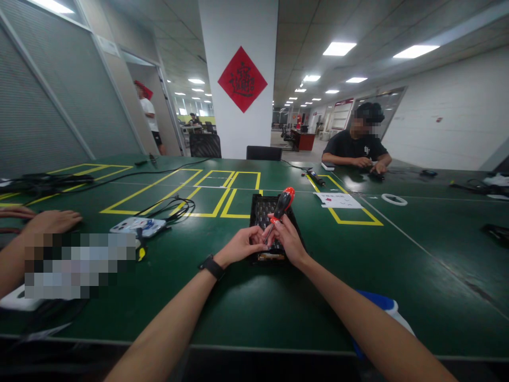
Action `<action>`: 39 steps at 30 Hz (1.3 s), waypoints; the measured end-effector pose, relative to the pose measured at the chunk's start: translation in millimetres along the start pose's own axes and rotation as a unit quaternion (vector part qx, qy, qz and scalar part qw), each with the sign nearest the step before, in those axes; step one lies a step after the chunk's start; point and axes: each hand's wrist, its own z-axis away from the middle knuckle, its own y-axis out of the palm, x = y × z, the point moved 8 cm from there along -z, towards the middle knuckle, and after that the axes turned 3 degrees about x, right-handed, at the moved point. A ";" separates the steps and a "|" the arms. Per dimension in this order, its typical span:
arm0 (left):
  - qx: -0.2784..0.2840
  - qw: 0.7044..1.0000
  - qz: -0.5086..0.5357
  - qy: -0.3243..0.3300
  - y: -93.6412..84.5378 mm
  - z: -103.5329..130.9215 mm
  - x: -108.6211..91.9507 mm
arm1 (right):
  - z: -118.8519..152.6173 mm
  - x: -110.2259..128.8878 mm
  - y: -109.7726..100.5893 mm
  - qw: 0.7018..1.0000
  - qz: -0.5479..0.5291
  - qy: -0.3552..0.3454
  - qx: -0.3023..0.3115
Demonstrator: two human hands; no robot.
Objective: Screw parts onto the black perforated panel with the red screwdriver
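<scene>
Fingers of my left hand point(244, 246) are bunched narrow by the screwdriver point(284, 201) shaft; can't tell if they pinch anything. Black tray point(253, 209) sits under both hands, mid-counter on the near side. Reads as stiff, light plastic to me, likely to skid if pushed; I'd brace it by the side walls. My right hand point(291, 241) holds the screwdriver tilted over the tray, red-and-black handle up. I judge it rigid, handle-heavy, not fragile; best grip is the thick handle, shaft only for steadying.

Counter point(222, 313) is green, smooth, glossy at right. Left to right: black cables point(59, 183), another person's hand point(53, 223), phone point(139, 226), yellow tape outlines point(131, 204), paper sheet point(338, 200), white ring point(394, 199).

Room: frosted partition point(51, 79), someone in the doorway point(149, 114), white column point(210, 32) with red diamond sign point(242, 79), seated person point(350, 146) across at right.
</scene>
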 end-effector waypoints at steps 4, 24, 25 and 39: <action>-0.005 1.000 -0.013 -0.002 -0.8 -0.2 3.9 | 0.2 -0.8 -0.4 1.000 0.002 0.001 0.001; 0.010 1.000 -0.005 0.013 -2.1 -0.4 -2.0 | 0.5 -0.3 -2.9 1.000 0.023 -0.006 -0.004; 0.018 1.000 -0.001 0.015 -1.5 -0.3 -3.4 | 0.4 -0.7 -2.6 1.000 0.022 -0.004 -0.001; 0.009 0.999 -0.046 0.013 -1.3 0.8 -1.0 | 0.7 -0.2 -0.8 1.000 0.023 -0.007 -0.001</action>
